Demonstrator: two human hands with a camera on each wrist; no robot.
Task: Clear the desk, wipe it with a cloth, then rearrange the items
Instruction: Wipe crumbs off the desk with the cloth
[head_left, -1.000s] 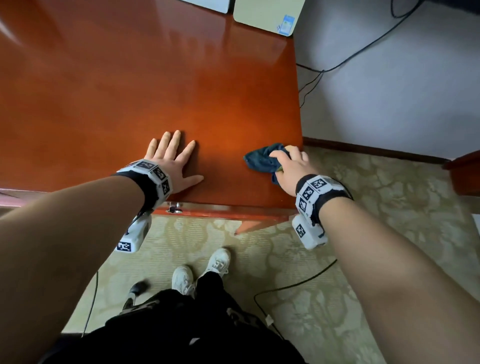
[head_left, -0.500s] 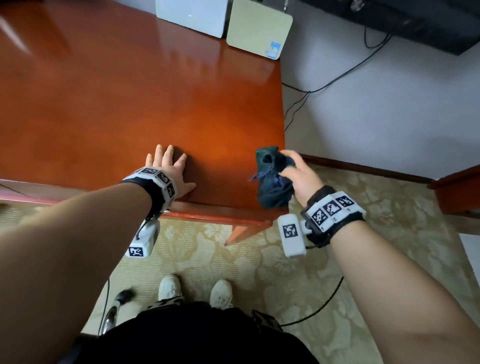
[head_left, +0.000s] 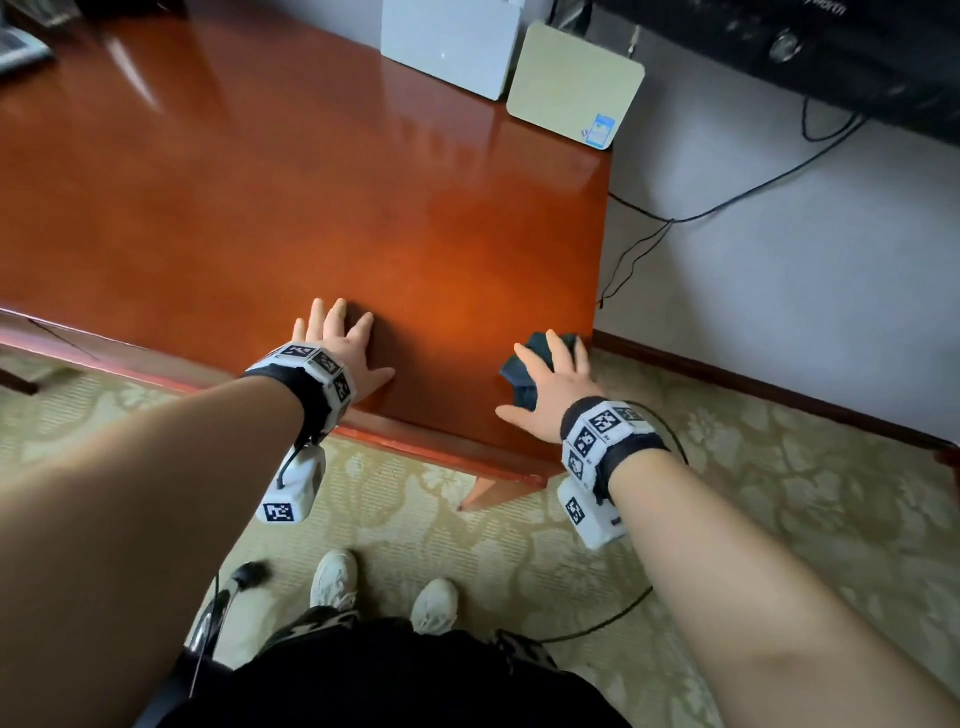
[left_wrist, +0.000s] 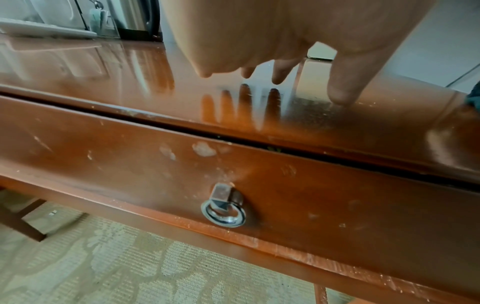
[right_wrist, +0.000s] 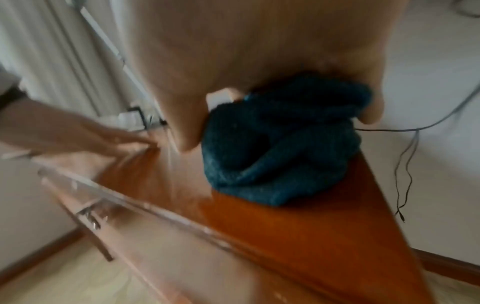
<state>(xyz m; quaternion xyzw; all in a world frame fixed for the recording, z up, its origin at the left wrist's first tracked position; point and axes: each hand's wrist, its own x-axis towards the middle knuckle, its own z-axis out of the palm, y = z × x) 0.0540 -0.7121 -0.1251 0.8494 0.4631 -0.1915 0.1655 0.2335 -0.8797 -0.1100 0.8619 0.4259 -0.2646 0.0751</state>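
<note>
The red-brown desk (head_left: 311, 208) has a bare glossy top. My left hand (head_left: 337, 348) lies flat near the desk's front edge, fingers straight and spread; the left wrist view shows its fingertips (left_wrist: 340, 96) touching the wood. My right hand (head_left: 550, 384) cups a bunched dark teal cloth (head_left: 537, 343) and presses it onto the desk's front right corner. In the right wrist view the thumb and little finger flank the cloth (right_wrist: 280, 154), which bulges out below the palm. The left hand (right_wrist: 124, 142) shows there too, blurred.
A white box (head_left: 447, 47) and a beige box (head_left: 571, 83) stand at the desk's far right edge. A black device (head_left: 831, 41) and cables (head_left: 675, 223) are by the wall. Below the left hand the drawer has a ring pull (left_wrist: 223, 209). Patterned carpet lies underfoot.
The right hand lifted the cloth off the desk half a second ago and has now set it back down on the front right corner. The left hand stays flat.
</note>
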